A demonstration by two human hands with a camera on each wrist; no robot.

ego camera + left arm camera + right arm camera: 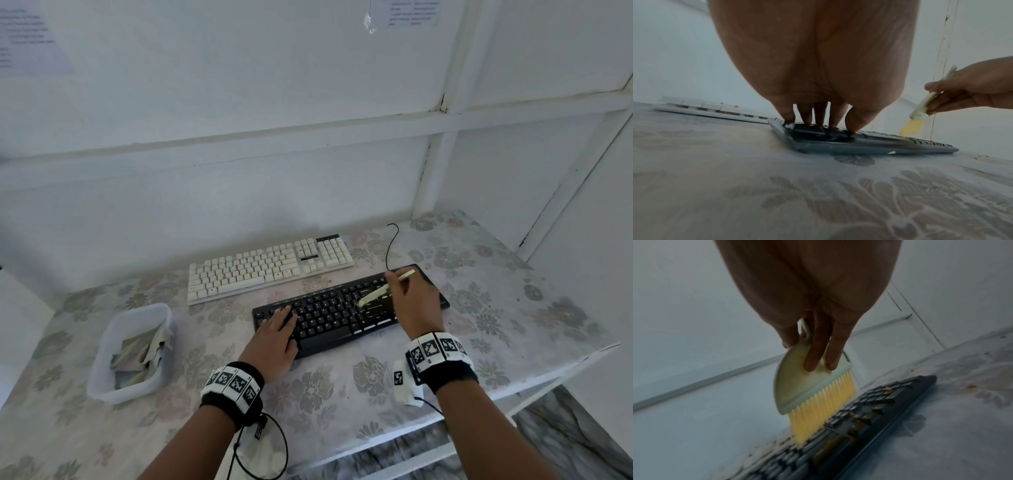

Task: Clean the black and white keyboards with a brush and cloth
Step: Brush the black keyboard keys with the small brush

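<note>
A black keyboard (329, 318) lies on the floral table, and a white keyboard (270, 267) with orange specks lies behind it. My left hand (279, 329) rests flat on the black keyboard's left end, its straight fingertips (819, 119) pressing the keys. My right hand (409, 298) grips a pale green brush (380, 291) above the keyboard's right half. The yellow bristles (813, 415) touch the keys, and two fingers (818, 353) lie along the brush's back. Brown crumbs (889, 389) sit on keys of the black keyboard (869, 410).
A clear plastic tub (102, 359) at the left holds a folded cloth (140, 353). A black cable (390, 246) runs from the black keyboard toward the white wall. The table's front edge (513, 387) drops off at the lower right.
</note>
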